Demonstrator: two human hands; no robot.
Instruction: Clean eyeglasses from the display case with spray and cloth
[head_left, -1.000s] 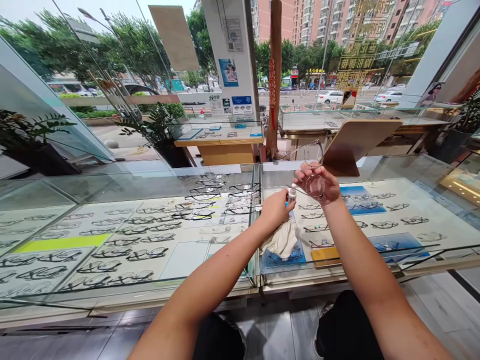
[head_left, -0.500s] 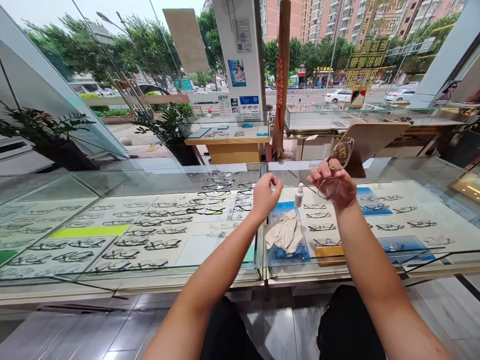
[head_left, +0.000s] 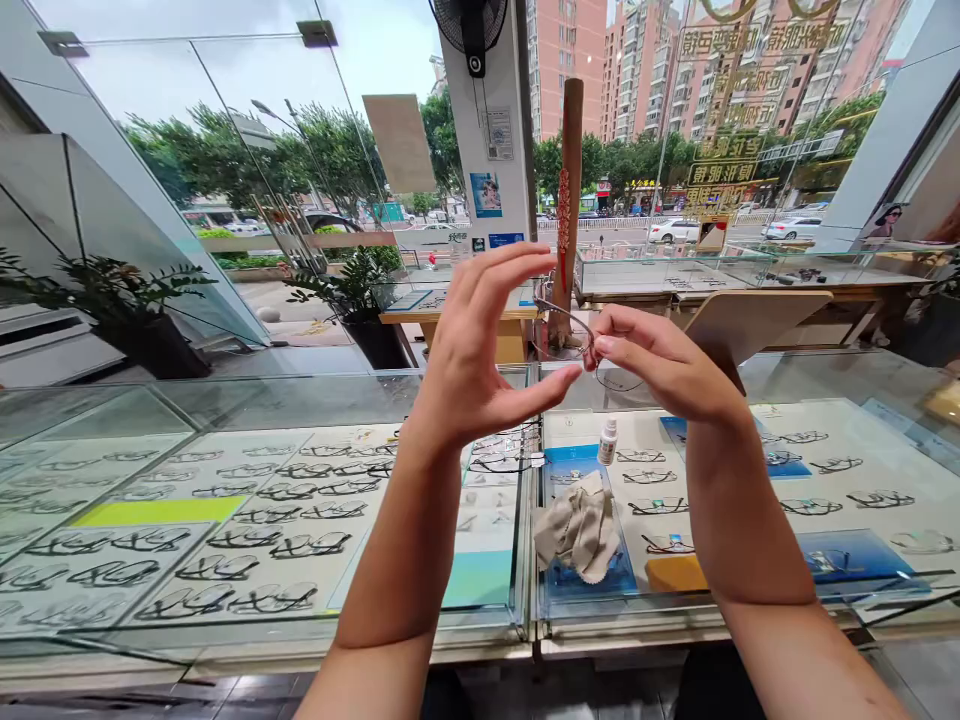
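Observation:
A pair of thin-rimmed eyeglasses [head_left: 571, 318] is held up above the glass counter, pinched at the frame between the thumb and fingers of my right hand [head_left: 652, 360]. Facing it from the left, my left hand [head_left: 480, 350] is open, its fingers and thumb spread apart around the near end of the glasses. I cannot tell whether its fingertips touch them. Below, on the counter top, stand a small white spray bottle [head_left: 607, 441] and a crumpled beige cloth [head_left: 579, 530]; the cloth lies over a blue panel [head_left: 564, 462].
The glass display counter [head_left: 225, 385] spans the view, with rows of eyeglasses [head_left: 311, 543] under its top. Behind my right hand a brown board [head_left: 757, 315] stands tilted. Farther back are a wooden post [head_left: 571, 180], potted plants [head_left: 375, 335] and more showcases.
My left hand has risen and opened beside the eyeglasses. My right hand has turned and brought the glasses left, toward my left hand. The view has tilted upward.

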